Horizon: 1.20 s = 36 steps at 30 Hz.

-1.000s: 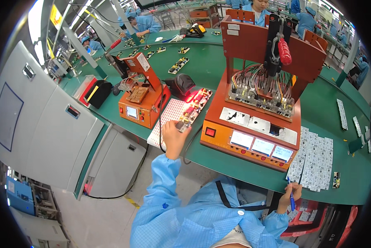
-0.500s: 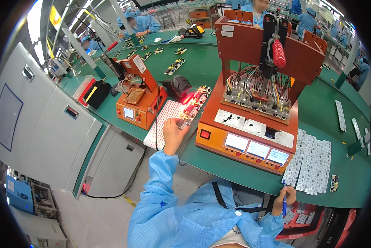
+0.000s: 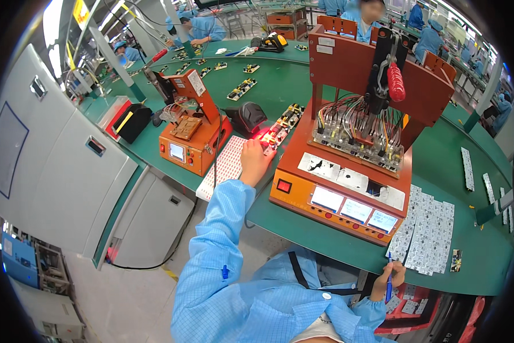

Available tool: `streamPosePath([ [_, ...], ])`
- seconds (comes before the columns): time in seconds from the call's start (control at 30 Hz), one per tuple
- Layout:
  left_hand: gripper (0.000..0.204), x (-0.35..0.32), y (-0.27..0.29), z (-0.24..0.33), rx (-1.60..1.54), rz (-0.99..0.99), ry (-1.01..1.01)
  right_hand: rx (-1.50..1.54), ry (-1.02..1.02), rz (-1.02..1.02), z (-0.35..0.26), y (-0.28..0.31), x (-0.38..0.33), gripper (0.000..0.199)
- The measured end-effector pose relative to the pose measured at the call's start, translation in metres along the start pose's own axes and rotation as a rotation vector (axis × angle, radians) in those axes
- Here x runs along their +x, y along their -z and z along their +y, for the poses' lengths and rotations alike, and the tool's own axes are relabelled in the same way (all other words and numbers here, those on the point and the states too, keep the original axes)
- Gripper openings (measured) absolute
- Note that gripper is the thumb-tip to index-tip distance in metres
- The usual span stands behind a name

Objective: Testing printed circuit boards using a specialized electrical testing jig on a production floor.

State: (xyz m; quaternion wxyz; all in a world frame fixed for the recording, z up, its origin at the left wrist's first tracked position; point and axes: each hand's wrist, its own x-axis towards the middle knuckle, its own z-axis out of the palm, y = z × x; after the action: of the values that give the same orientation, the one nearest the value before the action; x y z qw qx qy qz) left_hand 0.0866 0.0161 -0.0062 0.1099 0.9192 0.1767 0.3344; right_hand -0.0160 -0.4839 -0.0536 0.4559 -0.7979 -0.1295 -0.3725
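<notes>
My left hand (image 3: 255, 162) is closed on the near end of a long populated circuit board (image 3: 285, 124). The board slants away from me, between a black barcode scanner (image 3: 248, 118) and the large orange test fixture (image 3: 341, 197). Red light from the scanner falls on the board close to my fingertips. Beneath my hand lies a white sheet with rows of red marks (image 3: 227, 166). At the table's front edge, my right hand (image 3: 389, 279) is closed around a blue pen (image 3: 389, 290). Its tip is beside several flat grey-white boards (image 3: 431, 234).
A smaller orange tester (image 3: 188, 151) stands left of the scanner. Loose circuit boards (image 3: 242, 89) lie farther back on the green table (image 3: 302, 240). One small board (image 3: 456, 260) is near the right front edge. Below it is a red bin (image 3: 434, 311). Other people work beyond.
My left hand and the circuit board have moved away from me, along the scanner. The red light now strikes nearer my fingers. My right hand keeps the pen in much the same place.
</notes>
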Motion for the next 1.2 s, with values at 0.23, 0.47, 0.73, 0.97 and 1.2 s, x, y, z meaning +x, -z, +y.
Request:
streamPosePath([
  [0.23,0.046,0.004,-0.001,-0.001,-0.009,0.043,-0.017,0.137,-0.045,-0.027,-0.014,-0.004,0.01,0.019],
  [0.47,0.042,0.023,0.02,0.036,0.134,0.057,-0.139,-0.006,-0.028,-0.01,-0.017,-0.003,0.007,0.019],
  [0.73,0.041,0.173,-0.066,0.065,-0.176,-0.003,-0.21,-0.089,0.06,0.123,-0.02,-0.001,0.0,0.016],
  [0.97,0.027,0.303,-0.04,0.126,-1.71,-0.118,0.144,-0.032,0.118,0.115,-0.013,-0.006,0.01,0.011],
  [1.2,0.028,0.252,0.155,0.191,-1.274,0.422,-0.441,0.049,0.176,0.103,-0.02,-0.007,0.014,0.012],
])
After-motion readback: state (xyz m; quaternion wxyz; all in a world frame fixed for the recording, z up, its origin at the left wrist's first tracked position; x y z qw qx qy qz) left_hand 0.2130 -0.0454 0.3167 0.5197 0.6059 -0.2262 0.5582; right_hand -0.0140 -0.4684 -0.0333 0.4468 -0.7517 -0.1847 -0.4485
